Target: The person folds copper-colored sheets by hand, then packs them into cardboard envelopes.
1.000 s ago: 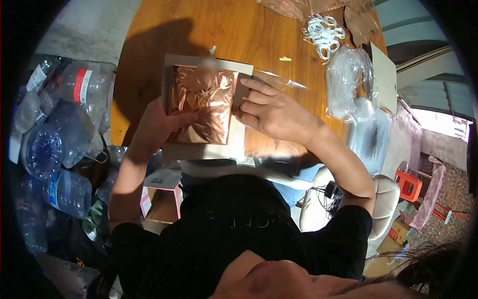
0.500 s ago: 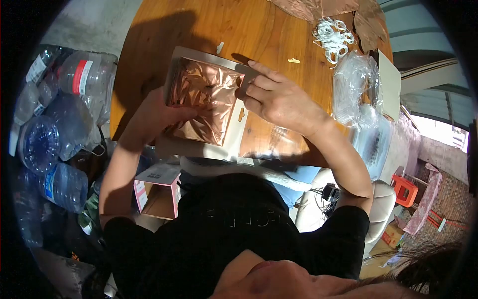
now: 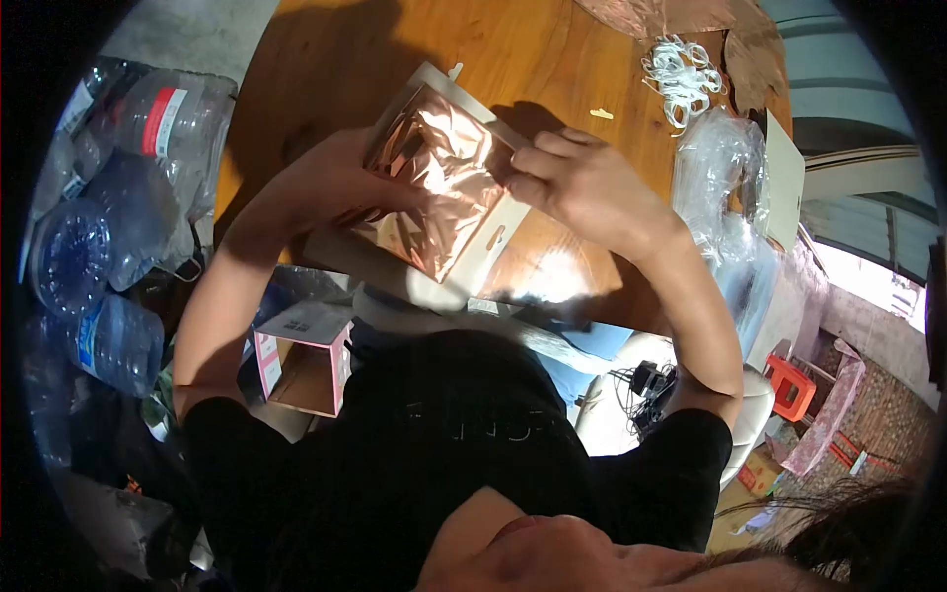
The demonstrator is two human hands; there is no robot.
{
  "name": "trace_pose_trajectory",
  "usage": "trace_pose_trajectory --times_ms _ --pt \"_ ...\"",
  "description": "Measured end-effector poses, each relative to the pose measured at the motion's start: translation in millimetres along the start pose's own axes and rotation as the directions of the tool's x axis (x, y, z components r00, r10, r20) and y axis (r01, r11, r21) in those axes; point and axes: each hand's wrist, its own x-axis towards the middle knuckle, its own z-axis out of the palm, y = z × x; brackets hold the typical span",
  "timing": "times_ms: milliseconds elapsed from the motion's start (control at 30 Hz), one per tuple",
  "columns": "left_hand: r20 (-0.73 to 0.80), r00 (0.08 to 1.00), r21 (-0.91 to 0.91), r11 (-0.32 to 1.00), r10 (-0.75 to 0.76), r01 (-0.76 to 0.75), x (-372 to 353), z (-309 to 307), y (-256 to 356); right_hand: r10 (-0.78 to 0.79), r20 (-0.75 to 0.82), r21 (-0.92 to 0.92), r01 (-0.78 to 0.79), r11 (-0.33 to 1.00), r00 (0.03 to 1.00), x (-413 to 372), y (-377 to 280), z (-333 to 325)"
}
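The shiny foil packet (image 3: pixel 456 183) is between the two hands, on top of a pale card (image 3: pixel 493 250). The card sits at a slant by the near edge of the wooden table (image 3: pixel 552 59). The left hand (image 3: pixel 335 178) holds the packet from the left, with its thumb on top of the foil. Its other fingers are mostly hidden, so how they sit cannot be told. The right hand (image 3: pixel 577 187) is at the right side, with its fingers curled close together by the edge. Whether they pinch the card or the foil cannot be told.

The foil looks thin and is full of creases. It could rip if the thumb pushes too hard. The packet could slide crooked on the card if the left thumb lets up. The card could bend if the right fingers press on its side. It is also close to the table's edge, so a big pull toward the person might tip it off.
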Motion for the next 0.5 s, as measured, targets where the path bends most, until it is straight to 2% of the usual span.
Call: trace_pose_trajectory --times_ms 133,200,233,300,333,400,433,500 --pt "-0.037 0.998 0.069 0.997 0.048 -0.045 6.1 4.7 -6.7 0.048 0.028 0.018 -0.049 0.999 0.998 -5.0 3.8 3.9" --pt "-0.018 0.999 0.038 0.999 0.031 -0.03 6.3 8.3 -6.8 0.103 0.081 0.151 -0.114 0.982 0.991 -5.7 -1.2 0.7" --pt "-0.019 0.999 0.035 0.999 0.026 -0.025 7.4 9.7 -9.4 0.1 0.083 0.157 -0.113 0.981 0.991 -5.9 -5.6 -1.5" --pt "-0.063 0.986 -0.035 0.987 0.157 -0.159 9.4 12.9 -17.6 0.053 0.047 0.189 -0.061 0.98 0.998 -5.7 -15.9 -4.0" --pt "-0.068 0.986 -0.038 0.987 0.152 -0.155 9.0 13.3 -17.2 0.047 0.046 0.195 -0.056 0.979 0.998 -5.0 -18.4 -2.3" --pt "-0.072 0.989 0.067 0.99 0.13 -0.126 7.6 13.8 -12.1 0.09 0.251 0.253 -0.155 0.955 0.964 -3.7 -22.0 1.3" --pt "-0.077 0.989 0.068 0.99 0.128 -0.123 6.2 13.8 -8.8 0.086 0.248 0.255 -0.151 0.955 0.965 -3.7 -20.9 1.0" --pt "-0.022 0.999 0.041 0.998 0.041 -0.04 4.1 14.2 -3.8 0.153 0.36 0.445 -0.313 0.839 0.92 -4.6 -17.1 -2.6"
